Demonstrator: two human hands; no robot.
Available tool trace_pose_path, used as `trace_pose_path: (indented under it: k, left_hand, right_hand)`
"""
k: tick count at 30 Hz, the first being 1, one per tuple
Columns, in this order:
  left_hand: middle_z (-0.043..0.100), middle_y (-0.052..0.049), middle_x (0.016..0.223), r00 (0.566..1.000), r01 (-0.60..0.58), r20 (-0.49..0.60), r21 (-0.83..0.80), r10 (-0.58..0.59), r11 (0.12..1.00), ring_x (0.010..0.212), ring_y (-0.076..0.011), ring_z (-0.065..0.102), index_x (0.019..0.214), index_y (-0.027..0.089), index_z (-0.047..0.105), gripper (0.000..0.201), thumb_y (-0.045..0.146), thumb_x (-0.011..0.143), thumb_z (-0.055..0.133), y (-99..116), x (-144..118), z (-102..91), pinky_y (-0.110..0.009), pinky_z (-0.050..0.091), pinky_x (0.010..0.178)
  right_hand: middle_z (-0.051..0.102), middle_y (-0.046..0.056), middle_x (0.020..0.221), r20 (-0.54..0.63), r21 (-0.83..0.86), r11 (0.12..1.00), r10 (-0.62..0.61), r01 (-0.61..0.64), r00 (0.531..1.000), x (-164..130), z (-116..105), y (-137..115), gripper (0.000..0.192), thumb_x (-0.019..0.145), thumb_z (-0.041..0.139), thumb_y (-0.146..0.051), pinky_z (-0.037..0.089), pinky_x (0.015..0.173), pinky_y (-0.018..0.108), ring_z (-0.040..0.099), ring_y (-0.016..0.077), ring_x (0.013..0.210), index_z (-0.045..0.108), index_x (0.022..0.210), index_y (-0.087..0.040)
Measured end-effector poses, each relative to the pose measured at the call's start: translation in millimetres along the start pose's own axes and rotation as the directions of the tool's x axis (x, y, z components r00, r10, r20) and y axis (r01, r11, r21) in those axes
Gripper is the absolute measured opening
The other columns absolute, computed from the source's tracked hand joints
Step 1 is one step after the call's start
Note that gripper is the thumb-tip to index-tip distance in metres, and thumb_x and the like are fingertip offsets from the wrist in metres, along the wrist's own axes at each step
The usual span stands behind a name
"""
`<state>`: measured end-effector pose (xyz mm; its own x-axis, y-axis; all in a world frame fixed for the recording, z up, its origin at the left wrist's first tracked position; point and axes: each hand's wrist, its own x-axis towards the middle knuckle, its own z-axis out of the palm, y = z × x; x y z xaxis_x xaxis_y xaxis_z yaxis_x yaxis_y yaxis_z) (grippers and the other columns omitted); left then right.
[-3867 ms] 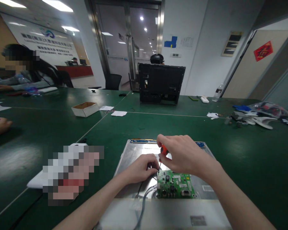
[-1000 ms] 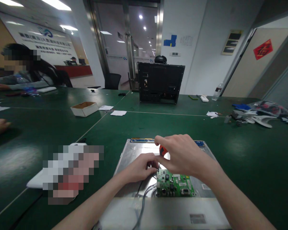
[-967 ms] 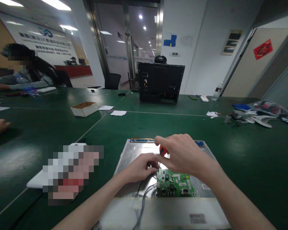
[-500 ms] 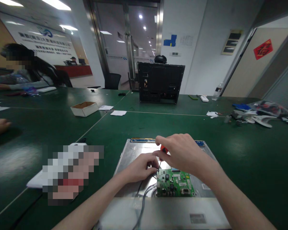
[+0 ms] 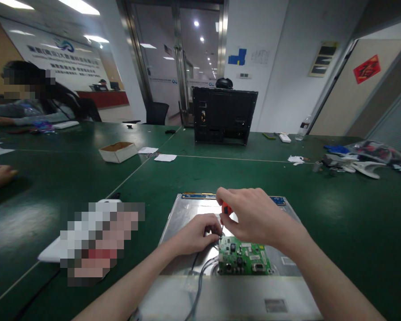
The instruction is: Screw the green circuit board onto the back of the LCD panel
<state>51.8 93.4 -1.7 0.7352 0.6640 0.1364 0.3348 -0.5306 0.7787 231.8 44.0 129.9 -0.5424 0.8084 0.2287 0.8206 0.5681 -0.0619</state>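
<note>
My right hand (image 5: pixel 254 214) is closed round the red-and-black handle of a screwdriver (image 5: pixel 226 208). Its thin shaft points down at the upper left corner of a green circuit board (image 5: pixel 243 256). The board lies on the metal back of a flat display panel (image 5: pixel 227 296). Beside that same corner, my left hand (image 5: pixel 200 232) has its fingers curled together close to the screwdriver tip. Whatever its fingertips pinch, if anything, is hidden. Grey cables (image 5: pixel 200 285) run from the board's left side toward the near edge of the panel.
Left of the panel is a white object (image 5: pixel 50 250), partly pixelated. Farther off stand an open carton (image 5: pixel 118 154) and a black monitor housing (image 5: pixel 225 116). A bottle (image 5: pixel 303 128) and a pile of parts (image 5: pixel 350 161) lie to the right. Another person (image 5: pixel 36 98) sits at the left.
The fingers of my right hand have shifted slightly round the screwdriver handle, and its thumb is bent lower. My left hand stays in place.
</note>
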Motion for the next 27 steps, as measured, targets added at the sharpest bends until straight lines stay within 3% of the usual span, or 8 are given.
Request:
trace_pose_path:
  k: [6,11,17,27]
  left_hand:
    - [0.063,0.0,0.077,1.0,-0.002,-0.008,-0.014,0.002,1.0,0.069,-0.0135,0.056,0.082,0.016,0.062,0.015,0.005,0.073,0.056,3.8,-0.1,-0.9,-0.023,0.045,0.064]
    - [0.063,0.0,0.077,1.0,-0.002,0.0,-0.003,0.002,1.0,0.07,-0.0139,0.056,0.081,0.015,0.061,0.009,0.009,0.076,0.057,3.2,0.3,-0.9,-0.023,0.045,0.063]
    - [0.062,0.0,0.077,0.999,0.036,0.01,-0.028,-0.035,0.999,0.07,-0.0134,0.056,0.083,0.015,0.06,0.009,0.009,0.077,0.056,4.1,0.7,-0.3,-0.023,0.045,0.063]
    - [0.063,0.0,0.079,1.0,-0.019,0.007,-0.006,0.019,1.0,0.072,-0.0137,0.057,0.082,0.015,0.062,0.008,0.01,0.079,0.057,1.4,0.4,0.3,-0.023,0.046,0.065]
  right_hand:
    - [0.067,0.001,0.073,0.004,-0.005,1.0,0.016,-0.016,1.0,0.7,0.6,-0.5,0.015,0.087,0.051,-0.036,0.021,0.05,0.026,0.056,0.014,0.06,0.055,0.087,-0.021]
    - [0.067,0.001,0.076,-0.026,0.0,1.0,0.006,-0.006,1.0,2.8,3.2,-1.0,0.01,0.082,0.053,-0.025,0.019,0.048,0.026,0.055,0.0133,0.058,0.052,0.091,-0.02]
    - [0.067,0.001,0.073,-0.011,-0.024,1.0,0.015,-0.015,1.0,2.4,4.2,0.1,0.014,0.087,0.052,-0.036,0.019,0.05,0.026,0.055,0.0135,0.059,0.055,0.087,-0.022]
    - [0.065,0.0,0.075,-0.026,0.006,1.0,-0.012,0.012,1.0,1.4,1.6,-2.5,0.009,0.08,0.054,-0.025,0.017,0.049,0.026,0.051,0.0119,0.058,0.051,0.086,-0.02]
